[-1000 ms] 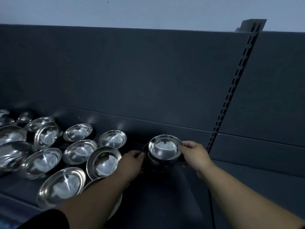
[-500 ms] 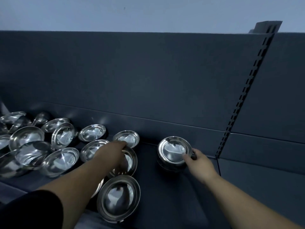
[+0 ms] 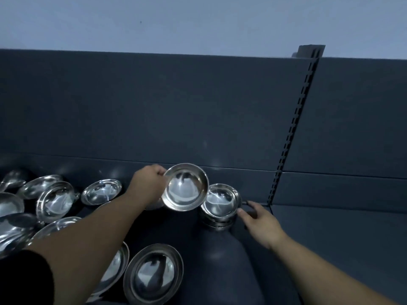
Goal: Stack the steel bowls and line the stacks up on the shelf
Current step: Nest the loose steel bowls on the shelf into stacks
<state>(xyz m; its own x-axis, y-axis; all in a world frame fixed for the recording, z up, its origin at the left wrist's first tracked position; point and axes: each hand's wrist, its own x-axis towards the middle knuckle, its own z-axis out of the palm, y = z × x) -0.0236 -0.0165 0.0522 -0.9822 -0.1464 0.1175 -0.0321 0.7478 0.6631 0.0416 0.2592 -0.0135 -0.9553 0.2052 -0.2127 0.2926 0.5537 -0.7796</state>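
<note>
progress: early, by my reading. one stack (image 3: 220,208) only is standing on the shelf (image 3: 330,249), a few bowls deep, near the back panel and just left of the slotted upright (image 3: 293,137). left hand (image 3: 149,186) is pinching the rim of a single bowl (image 3: 186,190), holding it tilted in the air, just up-left of the stack and overlapping its rim in view; it is not yet nested. right hand (image 3: 262,223) is lying relaxed with fingers extended, tips at the stack's right side, seemingly touching and steadying it, gripping nothing. loose bowls (image 3: 101,191) are crowding the left of the shelf, many of them, some leaning on each other. front bowl (image 3: 154,274) is lying near the shelf's front edge. remaining, as i judge: seating this bowl, working through the whole scatter, building further stacks, lining them up. no row is showing yet.
</note>
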